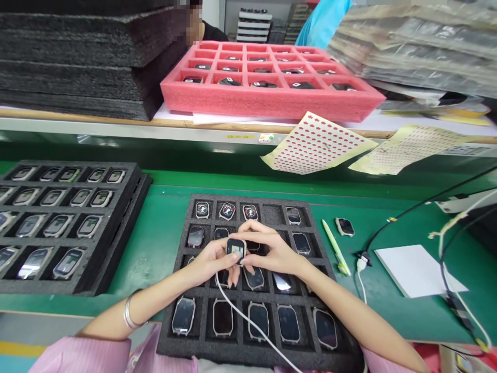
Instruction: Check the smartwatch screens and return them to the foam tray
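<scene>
The left hand [213,260] and right hand [274,252] meet at the middle of the frame, both closed on one watch [232,244]. The left grips its left side with the thumb over the lower screen; the right has fingers and thumb at its right edge. It is held face up, probably so the lit screen can be seen and touched. A white cable [248,319] runs from below the hands to the bottom edge; whether it joins the watch is hidden.

Beneath lies a black tray [176,346], its compartments likely keeping the other watches apart and their faces unscratched. Three in its top row show lit dials. To the right are a green pen [334,243], a loose watch [345,227] and a white pad [417,270]. At the left of the frame, a second tray [90,269] holds more watches, face up.

On the shelf [135,127] above, a red tray [267,103] holds dark pieces, and sticker sheets [316,145] hang over the edge, perhaps for easy reach. A yellow label [239,137] on the shelf edge is too blurred to read, and no brand is legible.
</scene>
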Demonstrator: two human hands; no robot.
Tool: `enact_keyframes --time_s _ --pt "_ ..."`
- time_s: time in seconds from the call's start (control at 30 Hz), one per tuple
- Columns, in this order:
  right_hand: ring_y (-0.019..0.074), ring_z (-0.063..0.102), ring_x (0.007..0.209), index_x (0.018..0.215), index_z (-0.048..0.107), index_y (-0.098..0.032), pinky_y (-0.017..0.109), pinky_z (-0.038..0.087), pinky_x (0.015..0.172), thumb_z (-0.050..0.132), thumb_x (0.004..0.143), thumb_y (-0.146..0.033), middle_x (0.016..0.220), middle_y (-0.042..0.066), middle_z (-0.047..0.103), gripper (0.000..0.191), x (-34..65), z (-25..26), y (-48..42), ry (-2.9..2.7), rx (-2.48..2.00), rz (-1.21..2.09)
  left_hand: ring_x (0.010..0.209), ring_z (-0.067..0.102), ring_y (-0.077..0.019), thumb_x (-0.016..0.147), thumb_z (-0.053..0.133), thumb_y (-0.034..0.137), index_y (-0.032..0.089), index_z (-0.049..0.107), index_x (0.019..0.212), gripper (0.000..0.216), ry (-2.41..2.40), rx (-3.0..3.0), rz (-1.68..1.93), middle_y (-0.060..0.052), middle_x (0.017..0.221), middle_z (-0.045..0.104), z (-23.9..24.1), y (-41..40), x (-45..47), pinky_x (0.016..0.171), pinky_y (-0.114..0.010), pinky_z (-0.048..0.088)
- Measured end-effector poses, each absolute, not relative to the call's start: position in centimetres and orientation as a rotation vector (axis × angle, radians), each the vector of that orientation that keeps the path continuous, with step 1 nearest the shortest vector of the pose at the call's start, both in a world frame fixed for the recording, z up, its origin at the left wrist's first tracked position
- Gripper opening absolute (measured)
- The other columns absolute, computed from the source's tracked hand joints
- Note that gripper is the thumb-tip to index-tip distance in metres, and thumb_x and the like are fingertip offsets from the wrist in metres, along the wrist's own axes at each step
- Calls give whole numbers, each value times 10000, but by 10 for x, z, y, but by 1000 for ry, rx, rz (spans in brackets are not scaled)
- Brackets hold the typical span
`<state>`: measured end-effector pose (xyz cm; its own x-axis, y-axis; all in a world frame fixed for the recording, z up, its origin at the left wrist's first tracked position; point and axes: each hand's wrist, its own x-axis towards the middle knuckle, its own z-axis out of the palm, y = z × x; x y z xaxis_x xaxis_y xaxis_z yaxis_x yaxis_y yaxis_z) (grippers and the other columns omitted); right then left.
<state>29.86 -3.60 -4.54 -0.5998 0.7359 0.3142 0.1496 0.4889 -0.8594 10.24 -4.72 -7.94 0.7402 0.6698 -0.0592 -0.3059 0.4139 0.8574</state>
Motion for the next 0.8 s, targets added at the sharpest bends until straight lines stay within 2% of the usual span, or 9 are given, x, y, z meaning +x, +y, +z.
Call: enact_keyframes --time_s 0.07,0.17,0.23,0.37,0.43,0.5,0.63,0.77,0.8 --pt "211 533 970 1286 544 -208 372 460 862 698 827 -355 1062 90 524 507 299 -46 -37 -2121 -750 1033 388 534 -90 865 596 396 125 527 963 297 563 1045 691 -5 574 613 -81 -48 104 391 -169 442" --pt "228 512 1032 1333 476 -228 385 443 901 722 806 -332 1122 96 518 591 298 -48 -39 -2241 -820 919 374 511 -65 864 582 418 148 497 1014 321 683 1116 721 -10 688 635 -83 -49 106 363 -156 416" --pt "233 514 1026 1330 462 -222 390 446 898 705 820 -337 1113 98 528 577 295 -49 -40 -2304 -874 837 384 511 -58 863 574 435 155 488 1030 337 699 1137 709 -21 751 638 -84 -49 106 359 -154 410" --pt "266 504 1026 1266 509 -177 435 438 893 629 873 -292 1096 123 545 427 292 -47 -41 -2417 -988 638 336 439 -71 872 533 474 152 439 1149 435 744 1176 635 77 522 482 -86 -50 105 328 -153 355" --pt "276 489 1060 1242 531 -181 449 423 911 620 875 -255 1139 129 538 385 296 -43 -38 -2460 -996 619 331 392 -68 854 561 474 170 373 1239 525 768 1204 568 104 518 416 -87 -50 106 318 -156 320" --pt "270 479 1092 1234 540 -203 444 406 944 645 862 -273 1165 116 527 393 305 -40 -32 -2449 -983 682 403 390 -57 820 622 437 198 377 1233 536 794 1250 568 79 634 440 -89 -50 106 363 -160 326" --pt "252 494 1103 1208 565 -222 415 403 971 698 825 -321 1138 94 518 418 329 -37 -18 -2317 -1047 813 627 430 -84 847 597 362 191 473 1066 303 818 1360 666 26 812 442 -89 -49 109 564 -196 391" --pt "226 545 1048 1194 564 -209 377 432 945 686 835 -319 1096 77 547 395 343 -40 -12 -2223 -1076 875 667 439 -109 846 594 345 187 395 1263 488 789 1346 544 42 752 424 -86 -49 109 649 -234 397" --pt "227 548 1046 1191 563 -207 375 437 940 684 835 -328 1095 77 552 396 346 -41 -12 -2222 -1095 851 658 438 -110 841 599 351 178 414 1259 488 791 1346 515 46 732 419 -85 -48 109 647 -236 391"
